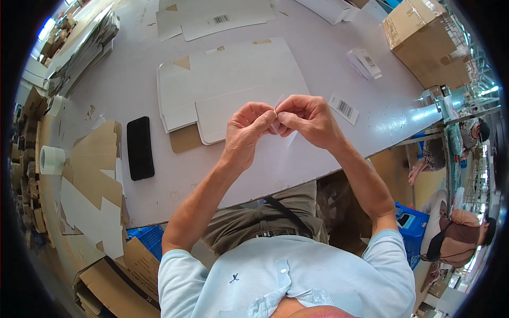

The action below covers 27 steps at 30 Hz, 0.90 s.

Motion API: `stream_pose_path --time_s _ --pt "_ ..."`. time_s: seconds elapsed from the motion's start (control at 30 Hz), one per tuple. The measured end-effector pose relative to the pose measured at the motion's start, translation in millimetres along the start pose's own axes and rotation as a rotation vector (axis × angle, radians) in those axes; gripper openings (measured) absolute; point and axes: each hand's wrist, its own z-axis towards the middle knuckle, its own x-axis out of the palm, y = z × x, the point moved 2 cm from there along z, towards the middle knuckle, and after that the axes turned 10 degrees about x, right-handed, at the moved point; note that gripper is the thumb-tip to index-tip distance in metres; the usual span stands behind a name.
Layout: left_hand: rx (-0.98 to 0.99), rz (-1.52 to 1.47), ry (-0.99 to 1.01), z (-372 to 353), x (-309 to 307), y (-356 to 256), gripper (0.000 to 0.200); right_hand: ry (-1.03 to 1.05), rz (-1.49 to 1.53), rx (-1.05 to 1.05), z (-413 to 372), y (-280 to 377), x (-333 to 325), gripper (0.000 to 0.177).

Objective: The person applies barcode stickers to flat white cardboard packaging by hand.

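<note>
Both hands meet above the near part of the table. Between the fingertips is a thin white label, seen almost edge-on, so its printing is hidden. My left hand pinches it with thumb and forefinger. From the other side my right hand pinches it too, with its fingers curled in. Just beyond lie flat white cardboard box blanks, partly covered by my left hand. A loose barcode label rests to the right of my right hand, and a small stack of barcode labels lies farther back.
A black phone lies on the left of the table. Tape rolls and cut cardboard sit further left. Another barcoded blank is at the back. A brown carton stands back right; other people sit beyond.
</note>
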Motion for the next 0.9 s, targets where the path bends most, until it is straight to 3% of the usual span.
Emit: stream_pose_path --time_s 0.27,0.73,0.9 --pt "-0.011 -0.011 0.030 1 -5 6 0.010 -0.017 -0.084 0.009 0 -1 -1 0.010" --pt "-0.128 -0.107 0.134 1 -4 7 0.011 0.043 0.031 0.131 -2 -10 -9 0.009" --pt "-0.097 0.013 0.116 0 -5 10 0.014 0.019 0.025 0.144 -5 -8 -6 0.009"
